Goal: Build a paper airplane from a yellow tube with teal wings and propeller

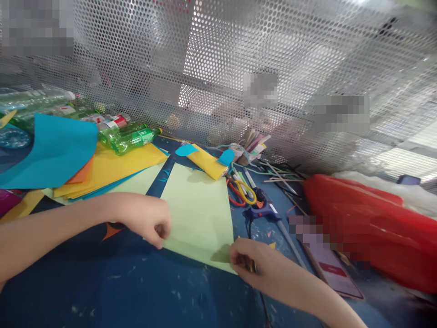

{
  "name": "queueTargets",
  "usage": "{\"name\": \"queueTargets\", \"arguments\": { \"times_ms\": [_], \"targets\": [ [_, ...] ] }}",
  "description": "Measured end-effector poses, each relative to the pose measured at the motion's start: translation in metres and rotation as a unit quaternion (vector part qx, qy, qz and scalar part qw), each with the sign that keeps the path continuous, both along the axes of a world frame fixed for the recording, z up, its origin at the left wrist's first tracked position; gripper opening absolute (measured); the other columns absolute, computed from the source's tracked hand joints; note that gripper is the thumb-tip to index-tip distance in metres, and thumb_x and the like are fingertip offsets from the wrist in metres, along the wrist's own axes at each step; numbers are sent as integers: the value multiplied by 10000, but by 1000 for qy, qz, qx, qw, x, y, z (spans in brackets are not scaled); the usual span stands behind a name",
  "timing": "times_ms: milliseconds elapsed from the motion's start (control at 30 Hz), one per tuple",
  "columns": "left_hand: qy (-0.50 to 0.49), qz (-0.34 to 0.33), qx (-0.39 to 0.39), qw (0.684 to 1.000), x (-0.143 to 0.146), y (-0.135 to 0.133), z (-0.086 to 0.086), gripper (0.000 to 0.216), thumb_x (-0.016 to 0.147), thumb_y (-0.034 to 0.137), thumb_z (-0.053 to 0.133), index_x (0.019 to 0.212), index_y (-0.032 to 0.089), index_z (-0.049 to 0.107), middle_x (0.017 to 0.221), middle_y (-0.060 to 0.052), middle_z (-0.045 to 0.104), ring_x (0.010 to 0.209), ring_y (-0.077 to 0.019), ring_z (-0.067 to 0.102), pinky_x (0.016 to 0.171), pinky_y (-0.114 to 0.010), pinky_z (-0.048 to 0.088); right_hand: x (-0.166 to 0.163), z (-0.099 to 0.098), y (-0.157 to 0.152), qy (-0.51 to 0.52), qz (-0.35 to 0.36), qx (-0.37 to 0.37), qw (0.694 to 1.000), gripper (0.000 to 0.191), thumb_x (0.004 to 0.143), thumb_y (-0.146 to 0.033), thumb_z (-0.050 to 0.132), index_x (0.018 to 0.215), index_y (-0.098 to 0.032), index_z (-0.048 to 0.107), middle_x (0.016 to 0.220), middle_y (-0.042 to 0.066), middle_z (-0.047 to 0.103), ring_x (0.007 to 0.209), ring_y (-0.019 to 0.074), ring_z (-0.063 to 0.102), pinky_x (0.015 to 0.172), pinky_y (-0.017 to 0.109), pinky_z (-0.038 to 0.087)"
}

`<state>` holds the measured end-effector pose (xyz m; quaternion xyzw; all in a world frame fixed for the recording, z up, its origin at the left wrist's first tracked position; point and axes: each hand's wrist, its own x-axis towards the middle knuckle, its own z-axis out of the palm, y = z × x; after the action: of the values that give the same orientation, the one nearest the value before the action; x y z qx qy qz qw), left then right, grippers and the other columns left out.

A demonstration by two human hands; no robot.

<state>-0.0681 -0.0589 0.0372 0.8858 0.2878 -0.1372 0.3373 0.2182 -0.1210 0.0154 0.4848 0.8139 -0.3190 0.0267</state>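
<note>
A pale green paper sheet lies on the blue table. My left hand is closed, its fingers pinching the sheet's near left corner. My right hand is closed at the sheet's near right corner, pinching the paper there; a thin stick-like object also shows between its fingers, too small to name.
A yellow paper roll with blue ends lies behind the sheet. Scissors and a glue gun sit to the right, beside a red bag and a phone. Stacked coloured papers and plastic bottles fill the left. Perforated metal wall behind.
</note>
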Motion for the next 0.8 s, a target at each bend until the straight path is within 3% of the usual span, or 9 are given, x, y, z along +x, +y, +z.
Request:
{"name": "queueTargets", "arguments": {
  "times_ms": [100, 233, 433, 567, 800],
  "targets": [
    [25, 16, -47, 998, -5, 13, -2, 149, 772, 255, 594, 808, 185, 720, 700, -11, 693, 565, -113, 576, 495, -192, 384, -3, 1, -1, 30, 20, 16, 999, 171, 736, -58, 482, 789, -193, 573, 869, 17, 605, 757, 125, 569, 674, 211, 428],
    [35, 31, -81, 996, -8, 23, -10, 195, 766, 304, 602, 858, 187, 728, 778, -37, 717, 626, -141, 628, 541, -208, 429, 1, 0, 1, 25, 22, -25, 999, 91, 780, -143, 527, 806, -198, 595, 829, 9, 617, 741, 133, 575, 651, 215, 427],
    [39, 36, -102, 993, -11, 29, -13, 215, 768, 326, 602, 889, 191, 718, 830, -43, 723, 663, -150, 650, 584, -221, 458, 5, -2, 7, 29, -52, -77, 995, 168, 859, -279, 485, 768, -190, 594, 698, 1, 634, 630, 125, 575, 573, 207, 405],
    [36, 32, -107, 993, -11, 28, -9, 213, 764, 288, 598, 927, 186, 691, 863, -44, 719, 684, -150, 653, 610, -224, 469, 2, -4, 9, 33, -85, -70, 993, 191, 855, -323, 486, 753, -190, 578, 674, 2, 643, 607, 126, 564, 549, 206, 393],
    [29, 51, -118, 991, -11, 29, -13, 151, 769, 216, 538, 847, 157, 653, 739, -23, 698, 578, -134, 651, 531, -201, 435, 2, -17, 10, 30, -149, -48, 987, 173, 841, -325, 479, 725, -205, 525, 605, -10, 633, 572, 139, 578, 530, 220, 389]
  ]
}}
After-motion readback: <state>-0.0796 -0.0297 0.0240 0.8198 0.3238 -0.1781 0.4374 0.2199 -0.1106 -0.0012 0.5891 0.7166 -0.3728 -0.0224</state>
